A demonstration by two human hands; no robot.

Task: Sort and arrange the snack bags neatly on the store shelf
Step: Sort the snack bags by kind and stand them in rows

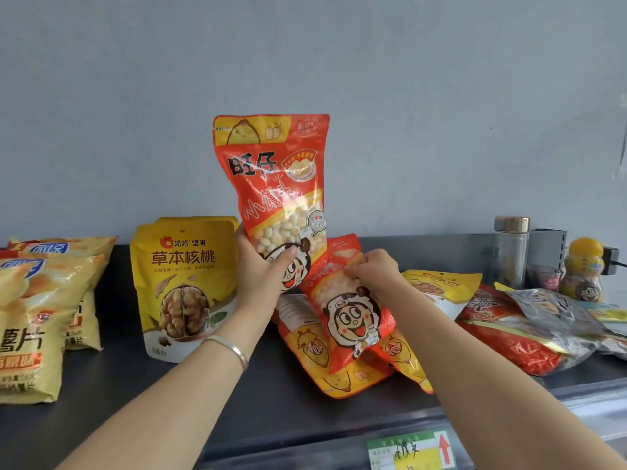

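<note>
If grips slip, bags topple

Gripped low by the left hand (263,266), the tall red bag (271,171) above the shelf (271,412) could flop. The right hand (373,276) pinches a second red bag (353,320) on the heap (315,354); tugging might scatter it.

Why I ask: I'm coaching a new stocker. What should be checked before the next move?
1. Left hand grip on the upright bag: ok, its fingers curl round the lower part.
2. Right hand grip on the second bag: ok, its fingers pinch the upper half.
3. Upright bag's base on the shelf: cannot tell, the left hand hides it.
4. Walnut bags standing, faces forward: ok.
5. Pile under the second bag stood up: not ok, those bags lie flat.
6. Heap at right sorted: not ok, red and silver bags overlap.
</note>
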